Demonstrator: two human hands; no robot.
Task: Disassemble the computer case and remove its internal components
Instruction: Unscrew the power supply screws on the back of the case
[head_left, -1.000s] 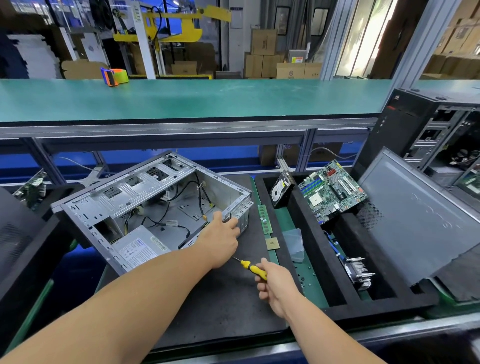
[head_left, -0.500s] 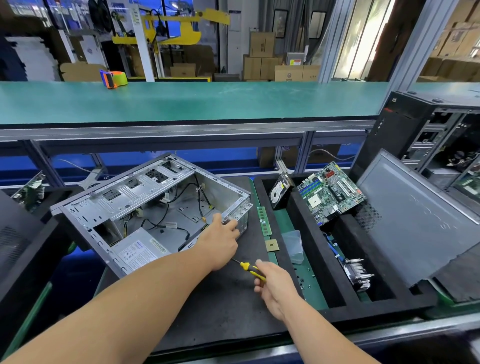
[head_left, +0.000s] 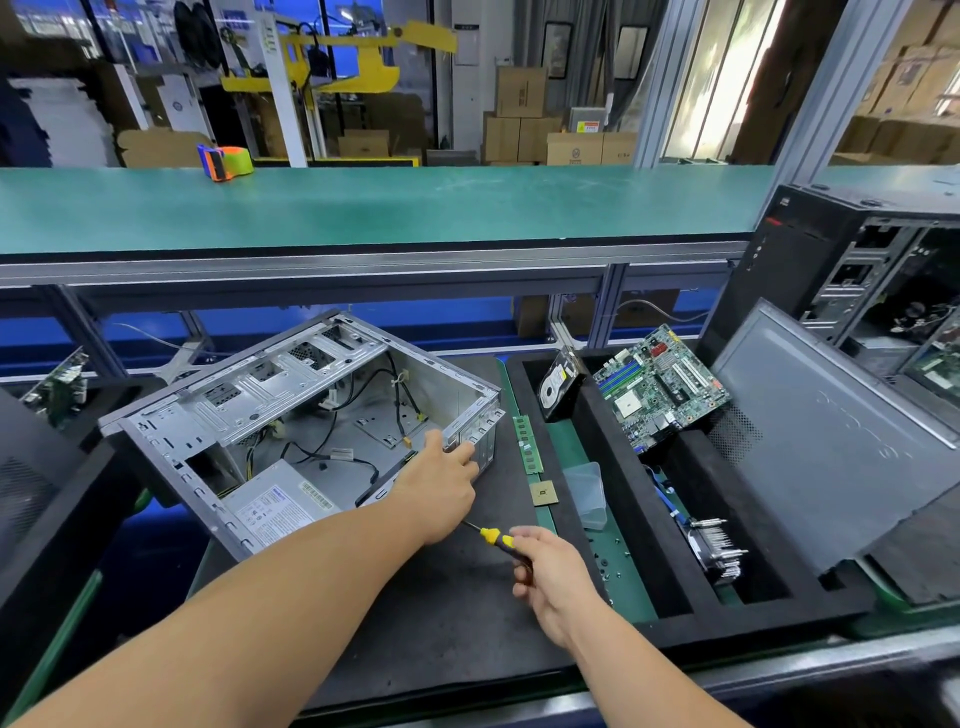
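Computer case (head_left: 291, 415): it lies on its side on the dark mat, open side up, so a person can reach in from above.
Left hand (head_left: 441, 483): it rests on the near corner of the case with its fingers on the metal edge, I think to hold the case steady. I cannot tell if it grips or only presses.
Right hand (head_left: 545, 571): its fingers are curled round a yellow and black screwdriver (head_left: 496, 538), with the tip pointing toward the case.
Power supply (head_left: 283, 506): the grey box sits in the near corner of the case, with black cables (head_left: 332, 452) around it. It looks like the next part to come out.
Parts already out: a motherboard (head_left: 662, 387) and a hard drive (head_left: 556, 387) lean in the black foam tray (head_left: 639, 525). A memory stick (head_left: 525, 444) and a processor chip (head_left: 544, 492) lie on the green strip beside the case.
Writing: the power supply has a white label with a barcode, but the words are too small to read.
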